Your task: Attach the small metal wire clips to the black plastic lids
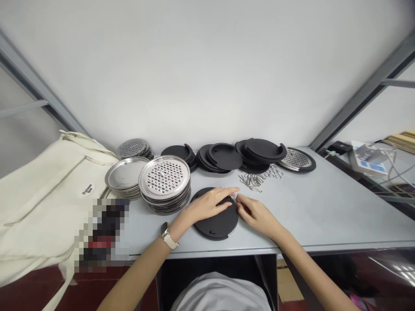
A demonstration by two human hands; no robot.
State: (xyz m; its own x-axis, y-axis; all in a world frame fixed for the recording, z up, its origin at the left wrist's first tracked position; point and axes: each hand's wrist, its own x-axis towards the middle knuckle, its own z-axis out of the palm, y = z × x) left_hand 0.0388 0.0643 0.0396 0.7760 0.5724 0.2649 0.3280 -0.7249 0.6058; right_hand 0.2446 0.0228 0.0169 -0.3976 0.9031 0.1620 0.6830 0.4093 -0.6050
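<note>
Your left hand (209, 202) lies flat, fingers spread, on a black round lid (216, 216) that rests on the grey table (324, 207) right in front of you — the palm covers its upper left part, and a pale wristwatch (169, 237) sits on that wrist. Your right hand (256, 214) meets the lid at its upper right edge, fingers curled together and pinched at the rim just beside your left fingertips; whether something small is caught between them cannot be told.

Just beyond your hands lies a loose scatter of wire clips (251, 180) and small metal rings (274, 171). Farther beyond them, along the wall, stand overlapping piles of black lids (223, 156), and at the right end of that row one lid with a perforated steel insert (296, 160).

To the left of your left hand, close by the black round lid, rises a stack of perforated steel discs (164, 183) — next to it, farther left, a stack of plain steel plates (125, 175), with another perforated pile (133, 148) behind. A cream cloth bag (42, 194) slumps at the table's far left end.
</note>
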